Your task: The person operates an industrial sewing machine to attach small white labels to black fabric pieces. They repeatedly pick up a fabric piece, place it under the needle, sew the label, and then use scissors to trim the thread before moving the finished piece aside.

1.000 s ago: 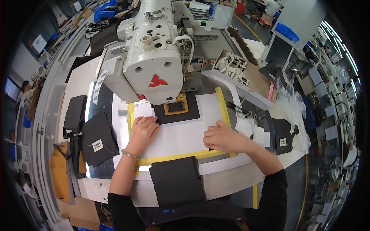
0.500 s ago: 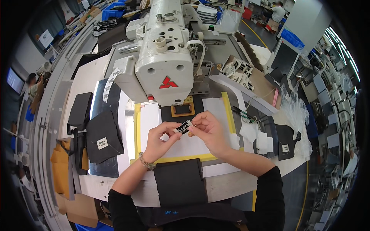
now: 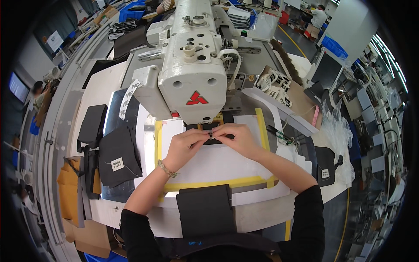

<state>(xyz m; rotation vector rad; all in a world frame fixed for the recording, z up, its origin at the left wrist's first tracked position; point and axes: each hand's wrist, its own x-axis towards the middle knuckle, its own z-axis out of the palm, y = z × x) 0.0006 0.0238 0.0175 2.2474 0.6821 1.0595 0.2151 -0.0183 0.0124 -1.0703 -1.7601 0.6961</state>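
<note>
My left hand (image 3: 187,147) and my right hand (image 3: 238,139) meet fingertip to fingertip under the head of a white industrial sewing machine (image 3: 194,81). Both pinch a small fabric label (image 3: 211,136), seen almost edge-on, so its face is mostly hidden. Beneath and behind the fingers lies a dark fabric piece (image 3: 192,126) by the machine's clamp, partly covered by my hands. A white sheet bordered with yellow tape (image 3: 209,168) spreads below my wrists. Closer to me, a stack of black fabric panels (image 3: 205,212) rests at the table's front edge.
To the left lie black panels, the top one bearing a white label (image 3: 117,163). An open box of labels (image 3: 301,109) stands at the right, with scissors (image 3: 279,134) nearby. Further right are a black labelled piece (image 3: 324,166) and clear plastic bags (image 3: 338,131).
Both hands have moved forward, nearer the machine head, carrying the label. The label has tilted from face-up to nearly edge-on. The white taped sheet appears shifted slightly right in view.
</note>
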